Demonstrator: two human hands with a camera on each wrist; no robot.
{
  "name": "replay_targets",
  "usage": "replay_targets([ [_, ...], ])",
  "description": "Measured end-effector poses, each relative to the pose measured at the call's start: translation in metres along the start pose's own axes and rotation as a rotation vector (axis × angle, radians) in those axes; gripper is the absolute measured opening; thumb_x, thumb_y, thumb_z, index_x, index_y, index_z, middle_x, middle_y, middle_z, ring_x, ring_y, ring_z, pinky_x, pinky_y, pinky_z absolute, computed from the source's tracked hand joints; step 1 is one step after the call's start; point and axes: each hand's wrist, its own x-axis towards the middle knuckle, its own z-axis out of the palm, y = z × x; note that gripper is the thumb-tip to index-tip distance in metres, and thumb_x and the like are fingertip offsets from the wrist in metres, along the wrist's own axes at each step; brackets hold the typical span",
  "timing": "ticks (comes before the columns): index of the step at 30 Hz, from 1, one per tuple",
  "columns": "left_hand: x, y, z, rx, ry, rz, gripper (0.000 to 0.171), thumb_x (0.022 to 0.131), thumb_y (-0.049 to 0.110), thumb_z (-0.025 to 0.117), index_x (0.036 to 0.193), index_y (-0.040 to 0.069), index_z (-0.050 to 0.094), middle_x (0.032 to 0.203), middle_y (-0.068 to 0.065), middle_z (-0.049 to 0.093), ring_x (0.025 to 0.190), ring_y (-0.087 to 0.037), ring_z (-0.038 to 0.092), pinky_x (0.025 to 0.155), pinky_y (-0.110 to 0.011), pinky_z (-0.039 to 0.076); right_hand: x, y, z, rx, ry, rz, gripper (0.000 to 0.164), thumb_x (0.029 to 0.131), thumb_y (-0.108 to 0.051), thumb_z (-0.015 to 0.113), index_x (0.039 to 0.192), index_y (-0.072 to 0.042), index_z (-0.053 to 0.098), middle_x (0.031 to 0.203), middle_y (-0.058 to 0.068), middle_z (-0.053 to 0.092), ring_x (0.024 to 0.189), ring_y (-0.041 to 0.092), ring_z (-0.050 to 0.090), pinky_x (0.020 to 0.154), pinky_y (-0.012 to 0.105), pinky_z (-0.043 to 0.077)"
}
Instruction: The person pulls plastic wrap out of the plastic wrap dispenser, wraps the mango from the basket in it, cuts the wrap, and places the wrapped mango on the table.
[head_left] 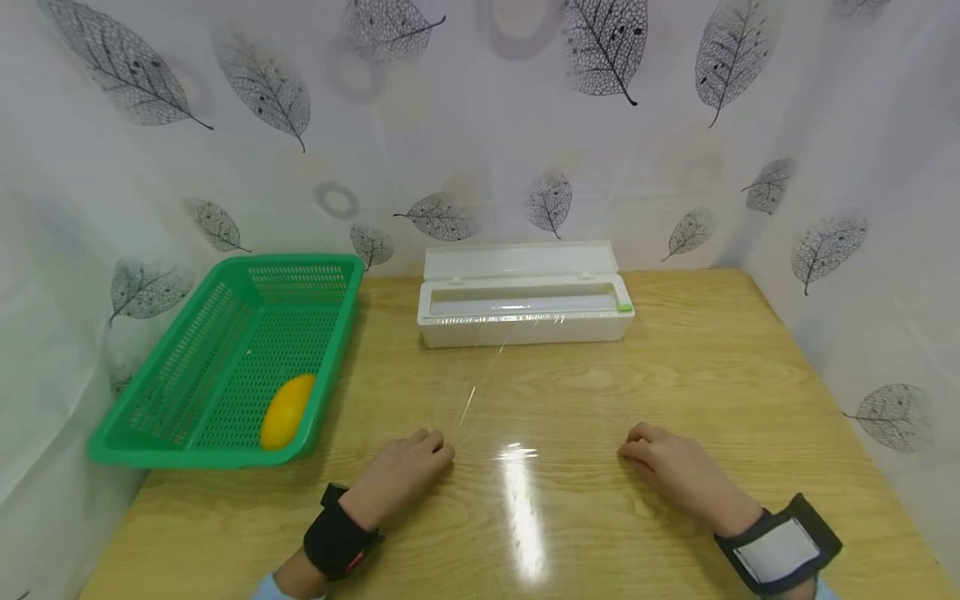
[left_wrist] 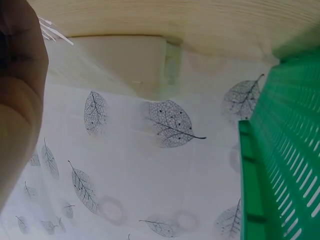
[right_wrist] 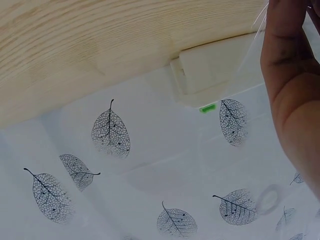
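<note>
A clear sheet of cling film point(head_left: 468, 404) stretches from a white dispenser box point(head_left: 525, 332) toward me, showing mostly through its creases and glints. My left hand point(head_left: 401, 475) pinches its near left corner, fingers curled. At the near right corner my right hand point(head_left: 678, 471) pinches the film too. The box's lid point(head_left: 517, 262) stands open at the back, and a film roll point(head_left: 517, 306) lies inside. A small green piece point(head_left: 624, 307) sits at the box's right end. In the wrist views, the left hand point(left_wrist: 20, 85) and right hand point(right_wrist: 292, 75) show only in part.
A green basket point(head_left: 187, 458) stands on the left of the wooden table point(head_left: 720, 367), with a yellow oval fruit point(head_left: 287, 412) inside. Behind the box hangs a white curtain point(head_left: 480, 133) with a leaf print, and it also runs along both sides.
</note>
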Motion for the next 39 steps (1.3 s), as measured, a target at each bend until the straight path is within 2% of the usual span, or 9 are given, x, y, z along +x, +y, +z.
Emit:
replay_targets([
  [2, 0.001, 0.001, 0.001, -0.013, -0.010, -0.015, 0.013, 0.088, 0.002, 0.067, 0.092, 0.011, 0.059, 0.083, 0.001, 0.051, 0.069, -0.012, 0.048, 0.046, -0.022, 0.034, -0.001, -0.001, 0.000, 0.008, 0.013, -0.002, 0.014, 0.083, -0.007, 0.077, 0.096, -0.011, 0.076, 0.093, -0.001, 0.063, 0.078, 0.014, 0.065, 0.061, 0.029, 0.054],
  [9, 0.007, 0.003, 0.001, -0.111, -0.019, -0.109, 0.013, 0.095, 0.018, 0.067, 0.087, 0.015, 0.058, 0.080, 0.002, 0.050, 0.066, -0.011, 0.048, 0.044, -0.020, 0.032, -0.004, -0.002, 0.001, 0.043, 0.060, 0.056, 0.015, 0.084, -0.008, 0.078, 0.098, -0.011, 0.076, 0.092, -0.005, 0.058, 0.074, 0.003, 0.056, 0.059, 0.023, 0.049],
  [14, 0.009, 0.003, 0.005, -0.136, -0.028, -0.141, 0.013, 0.098, 0.016, 0.063, 0.087, 0.014, 0.056, 0.080, 0.003, 0.053, 0.065, -0.010, 0.049, 0.045, -0.020, 0.033, -0.004, -0.002, 0.001, 0.042, 0.050, 0.081, 0.021, 0.086, -0.006, 0.075, 0.107, -0.009, 0.072, 0.093, -0.004, 0.061, 0.077, 0.005, 0.058, 0.061, 0.027, 0.051],
  [17, 0.010, 0.003, 0.007, -0.140, -0.031, -0.146, 0.013, 0.099, 0.018, 0.062, 0.088, 0.014, 0.056, 0.078, 0.003, 0.052, 0.063, -0.009, 0.047, 0.046, -0.019, 0.031, -0.003, -0.002, 0.003, 0.042, 0.059, 0.088, 0.023, 0.087, -0.005, 0.073, 0.110, -0.007, 0.070, 0.094, -0.001, 0.063, 0.080, 0.009, 0.062, 0.063, 0.030, 0.053],
  [20, 0.011, 0.003, 0.007, -0.142, -0.032, -0.153, 0.014, 0.097, 0.018, 0.064, 0.088, 0.014, 0.056, 0.076, 0.003, 0.051, 0.062, -0.009, 0.045, 0.045, -0.019, 0.031, -0.003, -0.002, 0.004, 0.053, 0.064, 0.096, 0.017, 0.087, -0.004, 0.072, 0.104, -0.009, 0.070, 0.093, -0.002, 0.063, 0.081, 0.011, 0.063, 0.065, 0.031, 0.054],
  [25, 0.011, 0.003, 0.007, -0.134, -0.011, -0.150, 0.014, 0.095, 0.017, 0.067, 0.087, 0.013, 0.056, 0.075, 0.002, 0.051, 0.061, -0.009, 0.046, 0.044, -0.019, 0.031, -0.002, -0.004, 0.004, 0.085, 0.070, 0.091, 0.012, 0.086, -0.004, 0.074, 0.092, -0.013, 0.071, 0.091, -0.005, 0.057, 0.076, 0.006, 0.058, 0.061, 0.025, 0.050],
  [31, 0.011, 0.002, 0.008, -0.129, 0.040, -0.143, 0.013, 0.094, 0.015, 0.066, 0.087, 0.013, 0.055, 0.074, 0.003, 0.052, 0.061, -0.009, 0.048, 0.043, -0.019, 0.033, 0.000, -0.005, 0.004, 0.099, 0.079, 0.109, 0.010, 0.087, -0.006, 0.074, 0.091, -0.014, 0.071, 0.089, -0.005, 0.051, 0.072, 0.002, 0.047, 0.054, 0.019, 0.042],
  [39, 0.008, 0.002, 0.009, -0.127, 0.129, -0.098, 0.018, 0.089, 0.013, 0.071, 0.083, 0.014, 0.055, 0.070, 0.004, 0.046, 0.058, -0.008, 0.041, 0.041, -0.018, 0.027, 0.000, -0.005, 0.006, 0.086, 0.074, 0.112, 0.010, 0.086, -0.006, 0.075, 0.091, -0.014, 0.071, 0.088, -0.005, 0.053, 0.071, 0.002, 0.048, 0.054, 0.019, 0.042],
])
